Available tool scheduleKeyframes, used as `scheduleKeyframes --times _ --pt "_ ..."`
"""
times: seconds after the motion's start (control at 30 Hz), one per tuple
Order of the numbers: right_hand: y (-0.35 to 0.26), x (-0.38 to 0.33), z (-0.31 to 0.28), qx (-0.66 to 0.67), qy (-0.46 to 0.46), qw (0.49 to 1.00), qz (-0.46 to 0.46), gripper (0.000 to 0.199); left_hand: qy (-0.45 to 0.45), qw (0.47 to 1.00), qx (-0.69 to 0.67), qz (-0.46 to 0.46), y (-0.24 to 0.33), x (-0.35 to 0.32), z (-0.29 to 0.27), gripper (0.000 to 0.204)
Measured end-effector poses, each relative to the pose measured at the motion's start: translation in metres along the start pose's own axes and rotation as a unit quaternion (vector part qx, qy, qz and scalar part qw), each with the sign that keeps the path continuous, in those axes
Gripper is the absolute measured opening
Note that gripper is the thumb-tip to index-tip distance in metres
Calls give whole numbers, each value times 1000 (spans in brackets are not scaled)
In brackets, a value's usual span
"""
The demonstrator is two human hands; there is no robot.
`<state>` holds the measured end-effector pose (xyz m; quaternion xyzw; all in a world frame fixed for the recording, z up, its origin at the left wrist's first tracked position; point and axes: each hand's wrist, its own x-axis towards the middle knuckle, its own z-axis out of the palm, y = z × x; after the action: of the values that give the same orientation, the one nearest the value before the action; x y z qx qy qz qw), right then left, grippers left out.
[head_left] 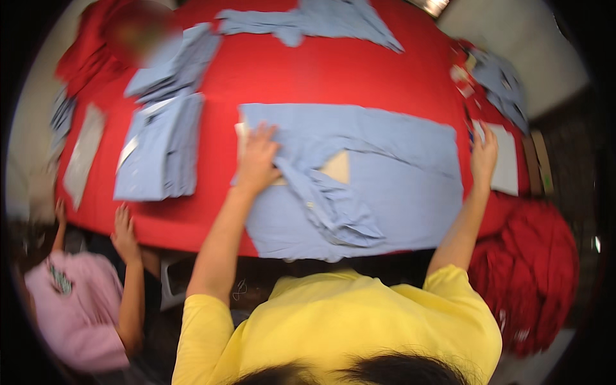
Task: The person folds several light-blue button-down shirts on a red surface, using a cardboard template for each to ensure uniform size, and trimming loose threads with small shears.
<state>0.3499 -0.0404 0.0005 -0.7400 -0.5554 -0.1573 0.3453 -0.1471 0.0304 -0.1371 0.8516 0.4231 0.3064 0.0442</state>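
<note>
A light blue shirt (398,199) lies spread on the red-covered table in front of me, one sleeve (333,208) folded across it. Parts of a beige card (336,167) show between the folds of the cloth. My left hand (258,157) rests on the shirt's left part with its fingers stretched out, beside the card's pale edge. Past the shirt's right side, my right hand (486,153) touches the left edge of a white sheet (505,157), fingers slightly bent and a little blurred. A small dark blue thing beside those fingers is too small to make out.
Left of the shirt stands a stack of folded blue shirts (151,154), with more (173,67) behind. Clear bags (85,154) lie farther left. Another shirt (314,22) is at the far side. A person in pink (77,308) sits at left; red cloth (526,276) is heaped at right.
</note>
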Motion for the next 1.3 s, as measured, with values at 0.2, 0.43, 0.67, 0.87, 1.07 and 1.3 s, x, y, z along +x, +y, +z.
scheduleKeyframes --times 0.2,0.43,0.67,0.87,1.07,1.3 --pt "43 -11 59 54 21 998 19 45 -65 992 -82 -71 17 13 -2 52" --pt "112 -34 133 -202 -202 956 59 70 -90 993 24 -68 23 8 8 53" --pt "92 -45 112 -125 -135 983 -16 60 -63 996 46 -53 19 6 2 52" --pt "107 -124 73 -293 -144 943 61 47 -25 997 76 -14 25 6 7 50" --pt "-62 -148 63 157 -224 957 -102 22 -14 999 43 -26 13 -10 11 49" --pt "-121 -138 140 146 -127 974 -117 12 15 998 20 -49 27 -10 15 49"
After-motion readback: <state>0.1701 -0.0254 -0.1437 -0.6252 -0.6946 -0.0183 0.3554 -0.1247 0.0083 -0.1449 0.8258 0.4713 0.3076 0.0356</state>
